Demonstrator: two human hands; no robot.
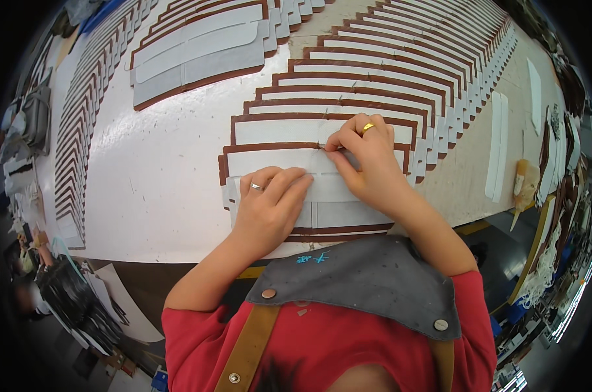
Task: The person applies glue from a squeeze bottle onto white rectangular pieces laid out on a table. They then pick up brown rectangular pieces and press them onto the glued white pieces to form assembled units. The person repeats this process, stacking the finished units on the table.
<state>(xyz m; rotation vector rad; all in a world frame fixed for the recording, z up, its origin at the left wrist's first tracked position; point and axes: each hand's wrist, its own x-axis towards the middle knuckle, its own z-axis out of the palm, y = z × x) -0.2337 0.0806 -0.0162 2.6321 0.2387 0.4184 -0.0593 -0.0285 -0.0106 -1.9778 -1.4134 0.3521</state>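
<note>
A white rectangular panel with a brown border (270, 162) lies nearest me, at the front of a long overlapping row of like panels (400, 72) running to the far right. My left hand (270, 202), with a ring on one finger, presses flat on the lower part of this panel. My right hand (368, 160), also ringed, pinches a thin white strip (322, 171) lying across the panel's middle, fingertips closed at its upper edge. Below the hands a grey piece (348, 214) with brown edges shows.
Another stack of grey-white panels (198, 55) lies at the back left, and a curved row of brown-edged pieces (80, 130) runs along the left. Loose white strips (498, 144) lie at the right of the white table (158, 189). A brush (524, 183) rests near the right edge.
</note>
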